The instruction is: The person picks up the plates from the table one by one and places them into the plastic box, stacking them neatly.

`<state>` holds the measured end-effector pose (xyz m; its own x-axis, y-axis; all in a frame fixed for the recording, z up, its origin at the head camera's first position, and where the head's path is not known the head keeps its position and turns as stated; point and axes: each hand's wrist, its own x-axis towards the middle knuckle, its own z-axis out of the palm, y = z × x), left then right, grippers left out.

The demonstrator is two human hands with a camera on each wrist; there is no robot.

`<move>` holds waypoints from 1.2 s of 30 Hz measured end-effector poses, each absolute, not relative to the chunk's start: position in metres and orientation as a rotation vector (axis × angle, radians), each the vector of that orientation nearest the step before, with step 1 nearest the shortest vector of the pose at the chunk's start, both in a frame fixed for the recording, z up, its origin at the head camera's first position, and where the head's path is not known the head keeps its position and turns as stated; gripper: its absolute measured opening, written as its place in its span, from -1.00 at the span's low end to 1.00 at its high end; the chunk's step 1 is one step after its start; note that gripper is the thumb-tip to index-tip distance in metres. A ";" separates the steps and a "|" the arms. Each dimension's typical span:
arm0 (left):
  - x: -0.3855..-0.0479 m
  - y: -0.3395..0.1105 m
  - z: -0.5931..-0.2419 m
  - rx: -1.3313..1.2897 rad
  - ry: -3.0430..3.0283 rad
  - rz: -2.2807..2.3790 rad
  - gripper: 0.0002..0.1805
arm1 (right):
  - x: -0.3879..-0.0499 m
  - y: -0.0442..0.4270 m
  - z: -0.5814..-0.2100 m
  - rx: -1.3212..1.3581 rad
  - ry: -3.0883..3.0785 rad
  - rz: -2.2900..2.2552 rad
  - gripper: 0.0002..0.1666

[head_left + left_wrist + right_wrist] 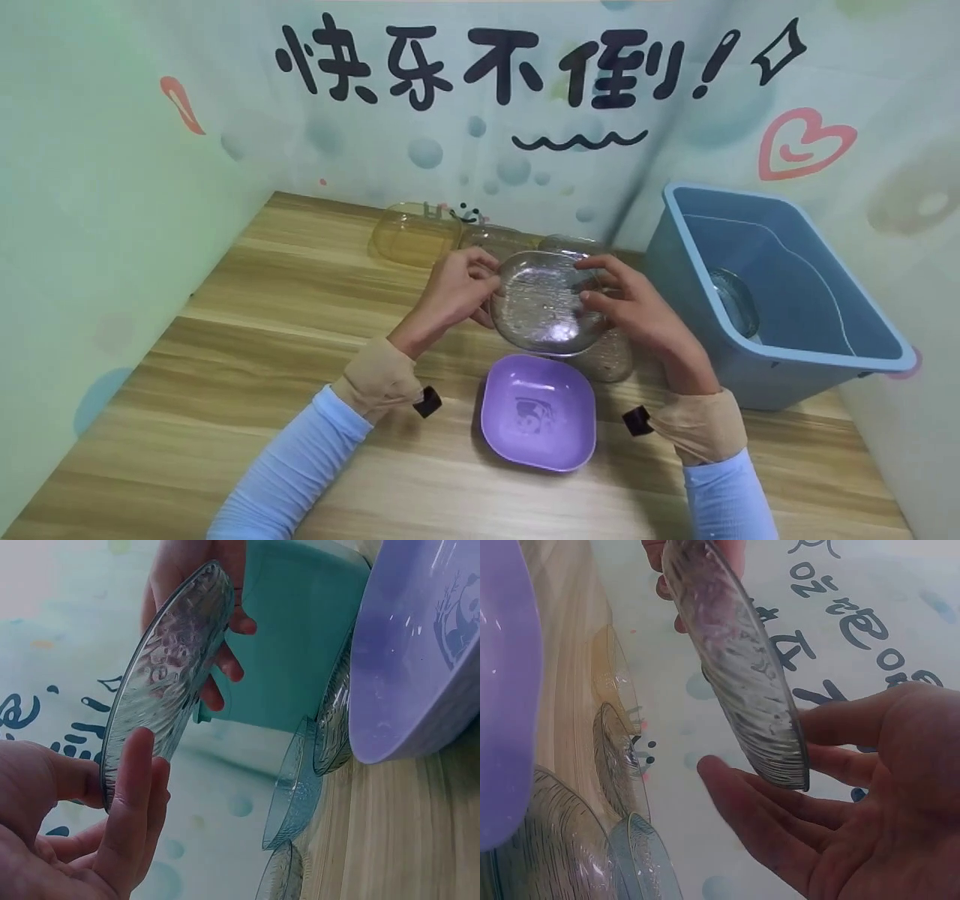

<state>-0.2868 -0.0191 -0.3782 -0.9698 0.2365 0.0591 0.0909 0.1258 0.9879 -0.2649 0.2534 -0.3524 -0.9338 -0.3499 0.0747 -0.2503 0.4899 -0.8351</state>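
Observation:
Both hands hold up a clear, textured glass dish (pixel 551 304) by its opposite sides, above the table and just behind a purple square bowl (pixel 538 414). The left hand (pixel 459 289) pinches its left rim between thumb and fingers; in the left wrist view the dish (pixel 161 667) is seen edge-on. At the right rim is the right hand (pixel 637 300), thumb and fingers around the edge. Another clear dish (pixel 609 358) lies on the table, partly hidden beneath the held one. A panda picture marks the purple bowl's inside.
An amber dish (pixel 416 236), a clear dish (pixel 491 240) and a bluish dish (pixel 574 244) stand along the back by the printed cloth. On the right, a deep blue bin (pixel 795 356) has a glass dish (pixel 736 304) inside.

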 end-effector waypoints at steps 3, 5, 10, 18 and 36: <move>-0.286 -0.018 -0.378 0.328 2.258 1.991 -0.76 | -0.265 0.254 -0.353 -0.537 2.594 -1.471 -0.42; -0.285 -0.017 -0.378 0.329 2.259 1.997 -0.76 | -0.266 0.255 -0.354 -0.536 2.590 -1.475 -0.38; -0.285 -0.015 -0.379 0.340 2.263 1.984 -0.74 | -0.266 0.258 -0.355 -0.497 2.565 -1.501 -0.35; -0.284 -0.014 -0.379 0.340 2.128 2.055 -0.73 | -0.265 0.257 -0.354 -0.425 2.485 -1.612 -0.32; -0.288 -0.016 -0.383 0.377 2.166 2.041 -0.58 | -0.267 0.271 -0.347 -0.400 2.695 -1.566 -0.40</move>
